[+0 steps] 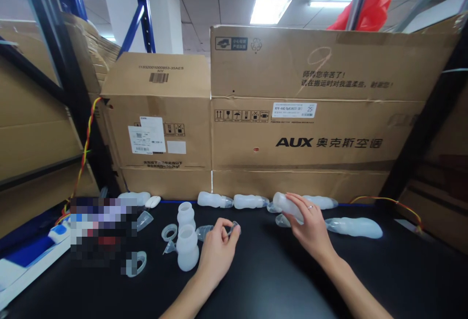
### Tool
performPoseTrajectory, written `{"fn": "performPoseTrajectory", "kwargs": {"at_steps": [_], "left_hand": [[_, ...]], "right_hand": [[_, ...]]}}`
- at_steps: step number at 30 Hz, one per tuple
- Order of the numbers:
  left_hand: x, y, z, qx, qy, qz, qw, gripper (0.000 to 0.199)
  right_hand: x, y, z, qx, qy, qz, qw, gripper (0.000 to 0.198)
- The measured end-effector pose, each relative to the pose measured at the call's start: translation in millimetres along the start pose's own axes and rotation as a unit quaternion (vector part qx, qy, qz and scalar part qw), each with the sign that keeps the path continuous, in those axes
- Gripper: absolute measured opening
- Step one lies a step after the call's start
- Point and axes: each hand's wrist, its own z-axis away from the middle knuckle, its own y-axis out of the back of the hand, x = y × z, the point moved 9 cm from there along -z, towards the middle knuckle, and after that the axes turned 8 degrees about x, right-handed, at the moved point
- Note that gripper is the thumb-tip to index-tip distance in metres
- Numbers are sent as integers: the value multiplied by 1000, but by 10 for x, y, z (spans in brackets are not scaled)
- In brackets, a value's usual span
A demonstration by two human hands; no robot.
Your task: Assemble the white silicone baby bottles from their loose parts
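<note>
The right hand (310,221) hid part of 1 bottle (283,202); pixelation blurred some clutter (104,221); the bottom edge cropped 2 forearms (353,280).

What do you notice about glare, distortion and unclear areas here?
Head view: the ceiling light panel glares white; head view: a soft sheen brightens the black tabletop; head view: the left rack post slants steeply, suggesting wide-angle distortion; head view: a pixelated patch obscures detail at left, and the clear piece in the left hand is hard to outline.
</note>
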Motion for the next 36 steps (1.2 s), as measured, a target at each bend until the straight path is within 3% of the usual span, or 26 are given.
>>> {"fn": "performPoseTrajectory", "kwargs": {"at_steps": [3,4,7,10,13,17,21,28,32,36], "left_hand": [[57,65,-12,16,-28,-69,997,10],[78,90,-10,20,-36,-91,995,14],[149,149,18,31,-72,-202,976,51],[339,182,91,75,-164,-279,943,72],[566,180,205,105,-269,-232,929,59],[716,87,299,33,-348,-157,924,50],[720,21,312,-42,-346,-138,927,37],[726,-65,300,-31,-318,-179,931,16],[697,10,209,0,-273,-160,949,28],[709,83,218,-46,-277,-93,955,18]], "right_hand": [[-51,-61,41,-24,-3,-22,999,42],[-103,-87,49,-34,-1,-33,999,43],[-265,-147,56,-60,1,-63,996,45],[-410,-161,46,-75,-3,-90,993,45],[-605,-173,49,-106,-3,-130,986,47],[-880,-251,121,-194,-6,-188,963,51],[-977,-315,184,-258,-15,-226,939,56],[-1008,-400,239,-281,4,-252,926,54],[-1055,-381,256,-259,-42,-283,923,54],[-1091,-315,220,-254,-72,-299,917,50]]}}
